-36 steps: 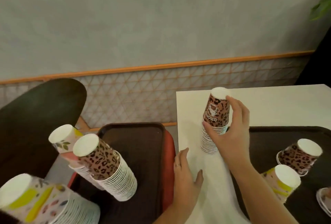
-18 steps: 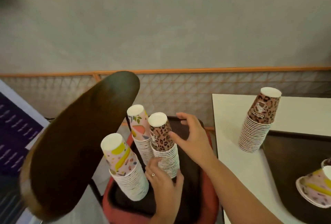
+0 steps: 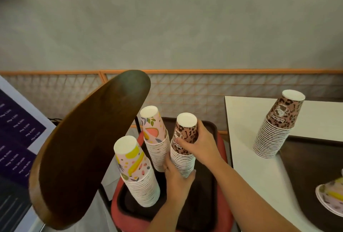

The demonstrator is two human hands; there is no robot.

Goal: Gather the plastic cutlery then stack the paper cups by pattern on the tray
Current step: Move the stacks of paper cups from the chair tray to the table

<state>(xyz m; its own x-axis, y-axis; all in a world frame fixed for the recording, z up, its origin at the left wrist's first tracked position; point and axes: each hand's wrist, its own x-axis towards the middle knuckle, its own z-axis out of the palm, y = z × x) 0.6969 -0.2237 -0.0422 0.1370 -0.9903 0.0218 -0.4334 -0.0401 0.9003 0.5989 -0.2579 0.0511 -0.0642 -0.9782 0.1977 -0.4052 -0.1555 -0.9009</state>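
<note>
Three upside-down stacks of paper cups stand on a dark tray (image 3: 207, 204) on a red chair seat. The leopard stack (image 3: 182, 150) is in the middle; my right hand (image 3: 200, 142) grips its top cups and my left hand (image 3: 176, 178) holds its lower part. A fruit-and-leaf stack (image 3: 155, 139) stands behind to the left, and a yellow banana-pattern stack (image 3: 138, 174) in front left. Another leopard stack (image 3: 276, 129) stands on the white table (image 3: 246, 120) at the right. No cutlery is in view.
A dark wooden chair back (image 3: 87, 148) leans close to the left of the stacks. A second dark tray (image 3: 311, 172) lies on the table with a tipped pastel cup (image 3: 332, 198) at the right edge. A purple menu board (image 3: 14, 139) is at far left.
My right hand let go of the leopard stack on the table and moved left to the tray's leopard stack, now gripping it. My left hand left the table and holds that stack's base.
</note>
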